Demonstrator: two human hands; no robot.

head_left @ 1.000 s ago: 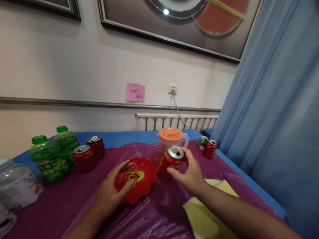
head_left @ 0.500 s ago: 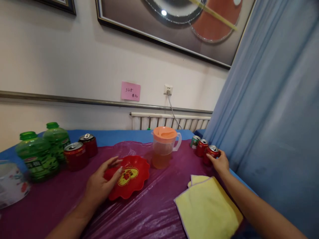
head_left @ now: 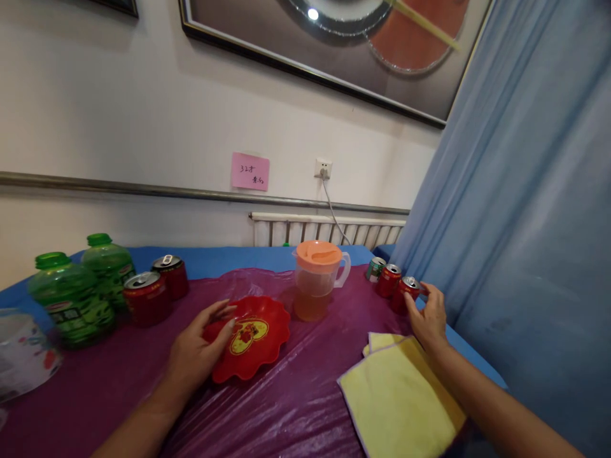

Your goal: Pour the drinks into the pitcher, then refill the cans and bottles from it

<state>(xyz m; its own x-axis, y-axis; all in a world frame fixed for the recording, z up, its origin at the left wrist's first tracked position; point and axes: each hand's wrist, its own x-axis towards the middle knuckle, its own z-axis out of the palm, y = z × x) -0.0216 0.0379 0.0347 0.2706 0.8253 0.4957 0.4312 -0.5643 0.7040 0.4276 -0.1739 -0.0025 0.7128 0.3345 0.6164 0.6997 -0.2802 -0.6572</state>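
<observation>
At dish's [head_left: 252, 337] nine o'clock, left hand [head_left: 193, 353], open, thumb and fingers parted over rim; contact, cannot tell! Over to three o'clock: right hand [head_left: 428, 318], curved about near can [head_left: 405, 298], thumb one side, fingers other; firm grip or loose, can't tell. That can upright on purple sheet [head_left: 305, 388], red can [head_left: 388, 281] and green can [head_left: 375, 270] in line toward its eleven. Jug [head_left: 314, 283], orange lid on, at dish's two. Yellow cloths [head_left: 398, 397] at four. Dark-red cans [head_left: 147, 300], green bottles [head_left: 71, 302] at ten!
</observation>
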